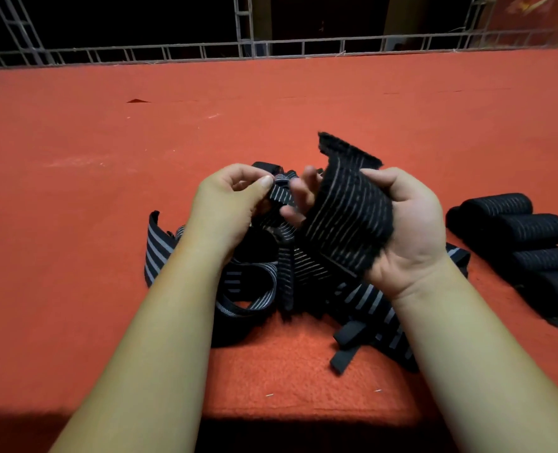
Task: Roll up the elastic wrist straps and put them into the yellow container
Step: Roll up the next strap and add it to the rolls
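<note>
A black elastic wrist strap with thin pale stripes (346,210) is held up above the red cloth. My right hand (411,233) grips its wide end, thumb over the top edge, palm facing up. My left hand (228,207) pinches the strap's narrower striped end between thumb and forefinger. Beneath both hands lies a tangled pile of loose black-and-grey striped straps (271,289). No yellow container is in view.
Several rolled black straps (532,237) lie in a row at the right on the red cloth-covered table (107,191). A metal lattice frame (245,50) runs along the table's far edge, with darkness behind it.
</note>
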`<move>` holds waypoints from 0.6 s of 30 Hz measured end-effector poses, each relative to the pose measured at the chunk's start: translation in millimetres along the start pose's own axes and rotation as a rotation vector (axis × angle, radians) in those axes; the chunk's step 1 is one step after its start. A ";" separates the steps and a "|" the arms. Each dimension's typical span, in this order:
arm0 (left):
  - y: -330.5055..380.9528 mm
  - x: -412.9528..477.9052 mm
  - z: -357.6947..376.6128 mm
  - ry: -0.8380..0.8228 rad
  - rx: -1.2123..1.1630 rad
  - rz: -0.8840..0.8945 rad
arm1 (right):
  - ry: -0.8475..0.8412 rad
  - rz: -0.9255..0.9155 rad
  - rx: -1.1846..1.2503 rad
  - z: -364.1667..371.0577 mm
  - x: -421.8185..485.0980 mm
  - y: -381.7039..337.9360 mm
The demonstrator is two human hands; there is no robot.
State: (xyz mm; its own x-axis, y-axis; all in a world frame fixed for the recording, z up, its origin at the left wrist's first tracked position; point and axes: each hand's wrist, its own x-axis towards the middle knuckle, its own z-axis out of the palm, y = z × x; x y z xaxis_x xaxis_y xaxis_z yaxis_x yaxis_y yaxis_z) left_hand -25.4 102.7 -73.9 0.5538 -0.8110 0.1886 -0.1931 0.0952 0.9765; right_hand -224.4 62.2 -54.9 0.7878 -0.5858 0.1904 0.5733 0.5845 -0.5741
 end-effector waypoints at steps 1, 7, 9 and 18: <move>1.2 0.2 0.1 0.011 0.027 -0.002 | 0.015 -0.008 0.001 0.2 1.5 2.5; 13.8 -5.7 1.5 0.019 0.082 0.011 | 0.119 -0.125 0.135 1.0 6.8 11.8; 11.4 -4.3 1.6 0.053 0.130 0.049 | 0.161 -0.124 0.142 0.3 6.0 10.9; 12.9 1.9 -2.6 0.169 0.302 0.194 | 0.205 -0.120 -0.011 -8.4 7.5 -0.6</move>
State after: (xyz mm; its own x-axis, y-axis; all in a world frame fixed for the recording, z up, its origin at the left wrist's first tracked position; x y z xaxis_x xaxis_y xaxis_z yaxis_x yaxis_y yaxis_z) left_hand -24.7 103.8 -60.7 0.6044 -0.6856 0.4058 -0.5230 0.0427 0.8512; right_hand -220.8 52.8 -59.7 0.6515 -0.7530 0.0929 0.6566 0.4983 -0.5662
